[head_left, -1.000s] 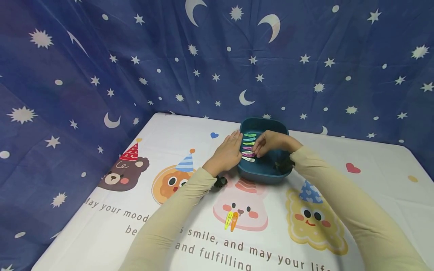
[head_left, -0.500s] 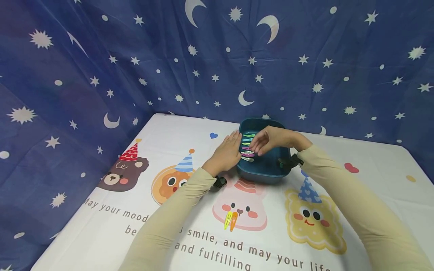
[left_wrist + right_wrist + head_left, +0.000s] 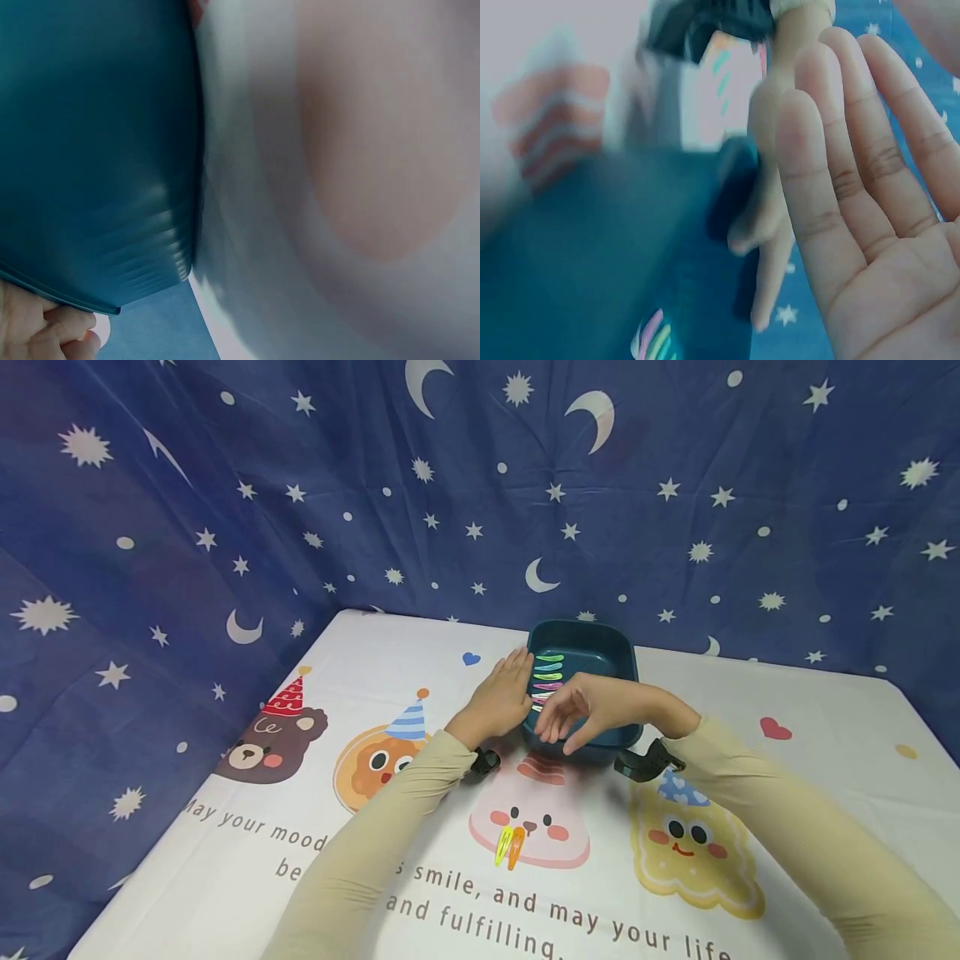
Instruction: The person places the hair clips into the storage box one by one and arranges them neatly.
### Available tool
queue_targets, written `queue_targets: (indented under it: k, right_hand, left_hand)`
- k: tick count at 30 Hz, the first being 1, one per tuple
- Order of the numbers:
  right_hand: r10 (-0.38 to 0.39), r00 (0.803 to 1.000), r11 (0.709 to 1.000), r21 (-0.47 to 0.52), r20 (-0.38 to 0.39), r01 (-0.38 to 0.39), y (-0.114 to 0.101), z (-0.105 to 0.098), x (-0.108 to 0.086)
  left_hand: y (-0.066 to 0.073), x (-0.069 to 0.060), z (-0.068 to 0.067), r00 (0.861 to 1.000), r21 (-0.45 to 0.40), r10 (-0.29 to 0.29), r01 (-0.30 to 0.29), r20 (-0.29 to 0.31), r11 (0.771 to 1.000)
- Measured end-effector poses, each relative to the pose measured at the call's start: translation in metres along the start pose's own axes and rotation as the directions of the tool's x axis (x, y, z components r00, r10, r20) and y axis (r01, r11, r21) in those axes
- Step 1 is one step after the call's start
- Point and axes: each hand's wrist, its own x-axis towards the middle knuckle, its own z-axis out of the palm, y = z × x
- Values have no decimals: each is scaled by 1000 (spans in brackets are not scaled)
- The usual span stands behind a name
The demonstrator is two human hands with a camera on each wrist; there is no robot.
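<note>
My left hand (image 3: 498,697) holds the left rim of a dark teal plastic basin (image 3: 600,647), thumb over the rim and fingers along the outside. The left wrist view shows those fingers (image 3: 49,330) beside the basin's wall. My right hand (image 3: 600,706) is over the basin's near edge, holding nothing; in the right wrist view its fingers (image 3: 847,142) are extended. Several coloured snap hair clips (image 3: 549,667) lie in a row along the basin's left side, the nearest partly hidden by my right hand. A yellow clip (image 3: 503,846) and an orange clip (image 3: 516,847) lie together on the tablecloth.
The white tablecloth (image 3: 240,852) carries printed cartoon figures and lettering. A blue curtain (image 3: 420,527) with moons and stars rises right behind the basin and along the table's left side. Dark straps with small devices (image 3: 648,762) hang at both wrists.
My right hand has risen out of the basin and moved toward me over its near edge, leaving the row of clips in place. My left hand stays at the rim.
</note>
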Motion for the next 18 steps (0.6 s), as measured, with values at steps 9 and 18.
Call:
queue_targets:
  k: [9,18]
  right_hand:
    - [-101,994,994,44,51,99,4,37,9]
    - [-100,993,995,0,56,101,21,72,20]
  left_hand:
    - [0,0,-1,1000,-17,-7,7,-8,1000]
    - [0,-1,0,1000,-30,-2,1,-22,1000]
